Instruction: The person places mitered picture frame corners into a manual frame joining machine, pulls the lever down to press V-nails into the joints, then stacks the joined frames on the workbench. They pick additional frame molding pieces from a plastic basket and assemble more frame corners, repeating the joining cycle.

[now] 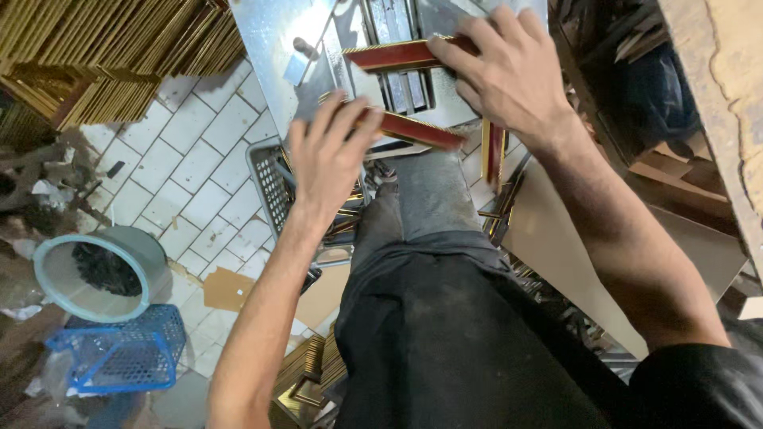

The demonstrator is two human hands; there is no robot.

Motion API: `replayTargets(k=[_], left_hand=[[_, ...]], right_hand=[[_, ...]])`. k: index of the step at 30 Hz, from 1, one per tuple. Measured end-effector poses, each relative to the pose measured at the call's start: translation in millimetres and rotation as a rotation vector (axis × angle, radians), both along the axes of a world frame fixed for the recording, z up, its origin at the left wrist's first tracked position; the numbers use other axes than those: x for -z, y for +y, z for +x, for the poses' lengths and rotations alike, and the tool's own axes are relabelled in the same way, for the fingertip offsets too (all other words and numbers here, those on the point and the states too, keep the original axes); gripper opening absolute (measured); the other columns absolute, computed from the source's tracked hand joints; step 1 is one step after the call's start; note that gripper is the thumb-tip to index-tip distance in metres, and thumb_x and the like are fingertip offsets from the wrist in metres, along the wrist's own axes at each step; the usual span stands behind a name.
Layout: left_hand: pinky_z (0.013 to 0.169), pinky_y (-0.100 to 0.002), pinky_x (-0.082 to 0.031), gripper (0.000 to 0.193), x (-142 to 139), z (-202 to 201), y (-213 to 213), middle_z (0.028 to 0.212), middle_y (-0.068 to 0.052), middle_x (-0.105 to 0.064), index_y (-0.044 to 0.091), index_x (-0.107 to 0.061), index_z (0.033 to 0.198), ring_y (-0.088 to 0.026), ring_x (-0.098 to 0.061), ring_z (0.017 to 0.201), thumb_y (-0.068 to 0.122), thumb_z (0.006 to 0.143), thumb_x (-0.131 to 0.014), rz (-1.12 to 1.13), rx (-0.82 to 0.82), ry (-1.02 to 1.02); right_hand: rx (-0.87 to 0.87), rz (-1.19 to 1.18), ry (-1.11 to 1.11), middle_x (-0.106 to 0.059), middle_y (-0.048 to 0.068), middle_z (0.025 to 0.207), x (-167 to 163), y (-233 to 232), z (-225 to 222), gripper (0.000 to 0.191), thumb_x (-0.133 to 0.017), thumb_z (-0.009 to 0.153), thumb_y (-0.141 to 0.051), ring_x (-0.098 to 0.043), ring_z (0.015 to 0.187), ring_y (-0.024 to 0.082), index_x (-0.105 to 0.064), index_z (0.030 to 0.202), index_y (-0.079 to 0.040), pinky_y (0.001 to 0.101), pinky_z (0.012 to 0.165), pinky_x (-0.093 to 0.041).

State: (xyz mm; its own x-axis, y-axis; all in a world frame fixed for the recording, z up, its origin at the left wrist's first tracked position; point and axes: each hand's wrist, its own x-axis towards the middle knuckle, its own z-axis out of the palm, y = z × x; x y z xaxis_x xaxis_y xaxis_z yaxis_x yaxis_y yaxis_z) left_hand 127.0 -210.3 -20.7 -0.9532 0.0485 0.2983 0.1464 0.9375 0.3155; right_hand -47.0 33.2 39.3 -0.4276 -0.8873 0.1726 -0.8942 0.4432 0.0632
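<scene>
We are leaning over the metal machine table (270,48) at top centre | right hand (509,71) gripping the upper red-gold moulding strip (389,56) | left hand (326,155) pressing the lower strip (421,131), frame centre

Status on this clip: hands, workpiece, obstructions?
Left hand pressing one red, gold-edged frame strip. Right hand gripping second red strip on grey metal machine table. Nothing blocking.
</scene>
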Motion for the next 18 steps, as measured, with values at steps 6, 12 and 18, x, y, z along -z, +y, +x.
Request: replayTargets(k=[6,12,18], left_hand=[[0.085,-0.041,-0.028,0.029,-5,-35,-16,0.101,-0.004,-0.054,0.018,-0.08,0.109,-0.025,-0.045,0.099,0.04,0.09,-0.086,0.142,-0.485,0.057],[0.087,-0.041,-0.029,0.027,4,-89,-3,0.099,0.004,-0.052,0.023,-0.081,0.115,-0.022,-0.043,0.101,0.04,0.094,-0.083,0.185,-0.492,0.127],[0.084,-0.041,-0.03,0.025,9,-89,-7,0.094,0.001,-0.049,0.024,-0.081,0.115,-0.022,-0.04,0.095,0.038,0.095,-0.083,0.174,-0.47,0.072]], right_hand=[[0.24,-0.279,-0.149,-0.054,0.017,0.125,17,6,-5,0.031,-0.076,0.101,-0.02,-0.046,0.115,0.034,-0.075,0.131,-0.012,0.0442,0.089,-0.036],[0.233,-0.431,-0.221,-0.052,0.013,0.129,39,-30,-23,0.026,-0.081,0.099,-0.019,-0.044,0.122,0.031,-0.077,0.124,-0.012,0.0471,0.091,-0.031],[0.257,-0.394,-0.283,-0.056,0.007,0.122,39,-26,-35,0.028,-0.082,0.098,-0.02,-0.045,0.119,0.028,-0.08,0.126,-0.014,0.0453,0.092,-0.03]])
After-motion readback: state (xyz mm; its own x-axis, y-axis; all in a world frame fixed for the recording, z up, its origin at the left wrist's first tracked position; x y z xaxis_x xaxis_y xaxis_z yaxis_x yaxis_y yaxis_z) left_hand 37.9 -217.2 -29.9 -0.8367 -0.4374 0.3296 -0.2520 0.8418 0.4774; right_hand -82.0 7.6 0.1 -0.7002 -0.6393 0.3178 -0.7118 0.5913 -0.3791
